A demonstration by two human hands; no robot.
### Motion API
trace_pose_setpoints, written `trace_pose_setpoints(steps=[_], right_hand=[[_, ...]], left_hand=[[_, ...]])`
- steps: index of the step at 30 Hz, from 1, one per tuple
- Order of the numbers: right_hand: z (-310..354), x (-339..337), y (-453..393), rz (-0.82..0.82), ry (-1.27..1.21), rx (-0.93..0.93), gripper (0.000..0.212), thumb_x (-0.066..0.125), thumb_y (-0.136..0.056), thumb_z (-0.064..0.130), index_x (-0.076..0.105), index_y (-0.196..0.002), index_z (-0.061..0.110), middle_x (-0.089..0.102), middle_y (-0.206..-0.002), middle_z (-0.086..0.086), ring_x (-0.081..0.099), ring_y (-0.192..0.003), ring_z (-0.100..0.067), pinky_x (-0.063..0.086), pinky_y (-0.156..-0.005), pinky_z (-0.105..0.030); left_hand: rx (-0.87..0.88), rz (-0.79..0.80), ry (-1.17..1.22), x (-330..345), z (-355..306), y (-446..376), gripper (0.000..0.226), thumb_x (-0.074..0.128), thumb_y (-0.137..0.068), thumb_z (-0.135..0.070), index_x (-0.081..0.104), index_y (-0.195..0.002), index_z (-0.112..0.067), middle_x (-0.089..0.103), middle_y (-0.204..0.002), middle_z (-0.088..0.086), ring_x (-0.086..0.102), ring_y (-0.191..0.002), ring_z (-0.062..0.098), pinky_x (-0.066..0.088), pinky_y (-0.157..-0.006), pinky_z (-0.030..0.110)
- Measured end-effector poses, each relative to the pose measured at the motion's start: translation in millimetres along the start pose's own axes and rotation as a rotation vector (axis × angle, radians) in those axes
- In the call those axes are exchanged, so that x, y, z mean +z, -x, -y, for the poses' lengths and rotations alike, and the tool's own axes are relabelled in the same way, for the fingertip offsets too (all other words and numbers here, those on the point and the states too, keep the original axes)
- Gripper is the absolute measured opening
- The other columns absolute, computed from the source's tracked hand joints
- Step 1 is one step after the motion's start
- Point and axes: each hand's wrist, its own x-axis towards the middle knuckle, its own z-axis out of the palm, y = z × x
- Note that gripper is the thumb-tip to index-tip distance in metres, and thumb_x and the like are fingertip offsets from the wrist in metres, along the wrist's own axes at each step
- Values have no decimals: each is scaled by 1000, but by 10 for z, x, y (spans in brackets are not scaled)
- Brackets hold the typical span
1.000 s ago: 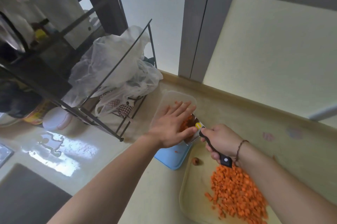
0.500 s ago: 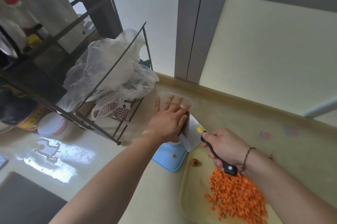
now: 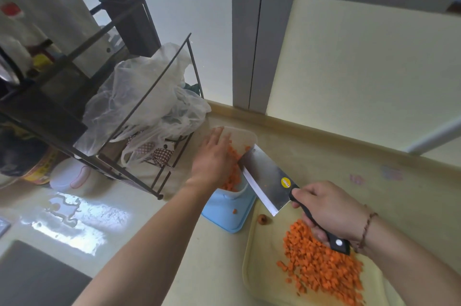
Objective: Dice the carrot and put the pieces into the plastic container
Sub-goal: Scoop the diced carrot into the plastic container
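Note:
My right hand (image 3: 329,208) grips the black handle of a cleaver (image 3: 267,178), whose broad blade slants over the near right rim of the clear plastic container (image 3: 243,137). My left hand (image 3: 213,159) lies flat over the container with straight fingers, above the diced carrot (image 3: 233,176) inside it. A large heap of orange carrot dice (image 3: 321,265) lies on the pale cutting board (image 3: 259,278) below my right hand. A brown carrot end (image 3: 261,219) sits at the board's far edge.
The container stands on a blue lid (image 3: 224,213) with one carrot piece on it. A black wire rack (image 3: 119,116) holding plastic bags (image 3: 144,96) stands left of the container. A white tub (image 3: 71,177) sits under the rack. Wall and window frame lie behind.
The cleaver has tipped and slid back toward me, baring its empty blade. My left hand has swept down across the container, where carrot dice now show.

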Motion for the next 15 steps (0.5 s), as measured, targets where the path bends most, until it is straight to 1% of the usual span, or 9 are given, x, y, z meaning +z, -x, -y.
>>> trace_pose_setpoints(steps=[2,3,4,5,6,7,12,15], right_hand=[[-29,10,-22,0,-31,1,31,42,-100,25,56,-90,-1,47,-50,-8,38,-31,-19,33,-36,-20],[-47,15,-30,3,-50,4,31,43,-100,26,56,-90,-1,47,-50,-8,38,-31,-19,33,-36,-20],[-66,17,-29,6,-69,7,32,43,-100,26,56,-91,-1,47,-49,-7,38,-31,-19,33,-36,-20],[-86,19,-25,10,-85,9,32,43,-100,26,55,-91,-2,47,-49,-7,38,-31,-19,33,-36,-20],[-103,16,-20,14,-97,8,33,43,-100,27,55,-91,-3,46,-49,-7,37,-31,-19,34,-36,-20],[-120,17,-14,18,-106,6,33,43,-100,27,55,-92,-3,46,-50,-8,37,-31,-19,34,-35,-20],[-173,16,17,24,-140,-20,34,43,-101,27,54,-92,-4,46,-51,-9,37,-31,-19,34,-35,-21],[-230,-5,60,23,-157,-43,35,43,-101,27,54,-93,-5,45,-51,-9,37,-31,-19,34,-34,-20]], left_hand=[[-137,-24,93,-17,56,25,58,44,-104,-22,26,-159,-21,22,-167,1,26,-151,21,30,-116,35],[-181,-32,107,-22,85,44,56,44,-104,-22,30,-158,-21,33,-162,4,37,-145,24,38,-110,37],[-217,-33,112,-27,113,64,51,43,-103,-22,36,-154,-21,48,-150,9,50,-131,28,45,-100,39],[-249,-25,111,-38,134,83,47,42,-103,-22,40,-150,-22,60,-133,11,59,-114,30,49,-88,39],[-273,-13,106,-63,136,104,45,40,-103,-20,42,-147,-23,64,-117,12,61,-100,31,48,-79,38],[-284,-6,101,-79,141,125,45,39,-103,-18,42,-148,-24,65,-110,12,61,-94,32,48,-75,37],[-320,-4,151,-132,105,176,52,38,-101,-10,43,-150,-29,66,-110,12,63,-95,32,55,-81,42],[-354,17,100,-150,71,244,60,39,-99,-8,39,-152,-37,64,-106,7,62,-92,28,54,-77,38]])
